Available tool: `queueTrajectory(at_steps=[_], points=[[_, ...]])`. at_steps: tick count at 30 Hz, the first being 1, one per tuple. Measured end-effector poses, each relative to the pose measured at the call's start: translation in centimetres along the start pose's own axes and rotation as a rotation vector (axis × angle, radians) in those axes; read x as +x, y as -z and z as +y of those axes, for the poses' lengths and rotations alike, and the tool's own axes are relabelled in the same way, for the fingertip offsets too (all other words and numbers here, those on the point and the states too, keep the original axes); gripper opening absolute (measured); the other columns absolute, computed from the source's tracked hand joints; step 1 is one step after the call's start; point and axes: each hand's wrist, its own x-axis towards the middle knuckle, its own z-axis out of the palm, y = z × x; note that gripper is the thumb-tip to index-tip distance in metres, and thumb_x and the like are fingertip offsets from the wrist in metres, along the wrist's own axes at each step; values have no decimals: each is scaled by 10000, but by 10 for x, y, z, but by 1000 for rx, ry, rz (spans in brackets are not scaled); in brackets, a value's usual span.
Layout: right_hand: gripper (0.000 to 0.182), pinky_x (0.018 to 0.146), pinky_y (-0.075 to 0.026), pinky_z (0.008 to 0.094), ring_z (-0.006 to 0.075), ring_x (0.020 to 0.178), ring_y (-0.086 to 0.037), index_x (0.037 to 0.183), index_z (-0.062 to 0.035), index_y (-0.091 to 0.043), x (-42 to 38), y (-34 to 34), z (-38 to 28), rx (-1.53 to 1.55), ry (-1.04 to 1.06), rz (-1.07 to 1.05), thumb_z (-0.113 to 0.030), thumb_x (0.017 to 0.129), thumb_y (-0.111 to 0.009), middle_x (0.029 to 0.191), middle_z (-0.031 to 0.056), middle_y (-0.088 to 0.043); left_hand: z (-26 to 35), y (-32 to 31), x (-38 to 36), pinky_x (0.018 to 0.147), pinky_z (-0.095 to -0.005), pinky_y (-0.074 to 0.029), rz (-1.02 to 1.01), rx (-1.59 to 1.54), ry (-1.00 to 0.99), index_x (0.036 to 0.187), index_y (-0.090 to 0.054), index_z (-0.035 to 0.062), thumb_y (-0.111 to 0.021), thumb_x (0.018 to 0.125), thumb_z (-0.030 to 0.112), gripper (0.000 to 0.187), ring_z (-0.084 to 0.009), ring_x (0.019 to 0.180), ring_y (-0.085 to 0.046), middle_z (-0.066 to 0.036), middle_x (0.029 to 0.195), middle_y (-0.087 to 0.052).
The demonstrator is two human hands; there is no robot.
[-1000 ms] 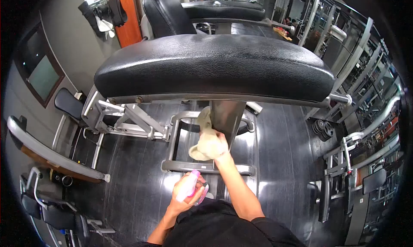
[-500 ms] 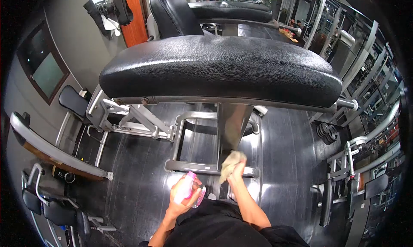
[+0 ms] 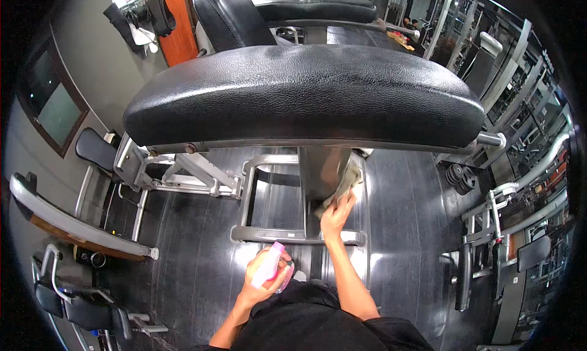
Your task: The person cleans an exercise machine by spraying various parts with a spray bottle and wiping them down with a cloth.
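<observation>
My left hand [image 3: 262, 279] is wrapped round a spray bottle [image 3: 269, 266] with a pink and white head, held low in front of my body. In my right hand [image 3: 337, 217] is a beige cloth [image 3: 350, 181], pressed along the right side of the bench's grey metal post [image 3: 319, 177]. Above both hands spans the black padded bench top [image 3: 306, 97], which hides the upper end of the post. The post stands on a silver base frame [image 3: 269, 233] on the floor.
Another black padded bench [image 3: 229, 21] stands beyond. Machines [image 3: 195, 170] line the left wall, and a rack with weight plates [image 3: 460, 177] is on the right. Gloves or cloths [image 3: 143, 27] hang under a sign. People [image 3: 411, 24] appear far off at the upper right.
My right hand has moved up and slightly right with the cloth, from the post's lower part to its right side. My left hand still holds the spray bottle, nearly in place.
</observation>
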Motion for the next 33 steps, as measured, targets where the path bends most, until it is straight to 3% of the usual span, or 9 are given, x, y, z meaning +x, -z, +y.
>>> queueTrajectory(at_steps=[4, 7, 14, 17, 21, 23, 27, 31, 33], points=[[638, 993, -355, 468, 467, 1139, -422, 1382, 67, -249, -77, -16, 60, -93, -357, -242, 61, 789, -484, 1203, 297, -368, 0, 1, 5, 727, -315, -514, -38, 44, 12, 932, -601, -16, -703, 739, -61, 223, -206, 809, -641, -116, 889, -637], [624, 994, -348, 463, 457, 1122, -432, 1390, 60, -255, -73, -22, 76, -110, -534, -253, 23, 808, -476, 1186, 288, -387, 2, -2, 8, 742, -324, -512, -30, -6, 17, 911, -599, -16, -704, 742, -55, 203, -219, 829, -637, -115, 886, -638], [519, 1004, -331, 451, 412, 1111, -445, 1321, 51, -393, 24, 6, -48, 133, -230, 127, 4, 809, -467, 1162, 239, -428, 4, -8, 15, 736, -326, -512, -54, -5, -19, 870, -597, -7, -712, 743, -47, 176, -225, 814, -637, -119, 894, -644], [531, 966, -345, 488, 428, 1088, -440, 1289, 60, -422, 55, 12, -101, 160, -3, 202, 8, 776, -548, 1152, 282, -417, 12, -5, 20, 721, -325, -513, -118, 92, -103, 853, -595, -3, -715, 743, -44, 168, -226, 793, -634, -118, 895, -644], [494, 943, -330, 520, 455, 1039, -439, 1272, 44, -436, 49, 5, -73, -61, 177, 132, 6, 799, -573, 1186, 257, -418, 8, -3, 18, 715, -323, -514, -110, 100, -127, 848, -593, 0, -717, 746, -39, 165, -226, 779, -632, -119, 896, -643], [487, 913, -323, 563, 511, 994, -425, 1245, 37, -460, 17, 0, -23, -165, 332, -49, 12, 775, -586, 1186, 289, -435, 5, -3, 15, 717, -321, -514, -74, 64, -67, 848, -592, 0, -718, 747, -39, 165, -226, 780, -632, -119, 895, -642], [500, 969, -282, 605, 550, 1059, -409, 1249, 27, -471, -38, -12, 14, -16, 71, -92, 5, 762, -582, 1184, 320, -473, 2, -2, 9, 715, -317, -514, -40, 41, -22, 886, -597, -6, -719, 746, -37, 188, -225, 782, -634, -115, 885, -641], [525, 998, -288, 578, 526, 1121, -393, 1276, 14, -469, -7, -6, -14, -101, 142, -35, -4, 764, -585, 1226, 334, -406, 6, 3, 8, 702, -307, -515, -56, 118, -136, 934, -599, -15, -719, 743, -38, 226, -217, 778, -636, -109, 876, -641], [529, 1003, -303, 547, 512, 1134, -399, 1299, 6, -474, 38, 3, -59, -73, 229, 130, -2, 779, -569, 1268, 343, -361, 4, 3, 6, 714, -317, -514, -32, 94, -79, 970, -602, -21, -719, 741, -41, 258, -224, 785, -637, -105, 872, -643]])
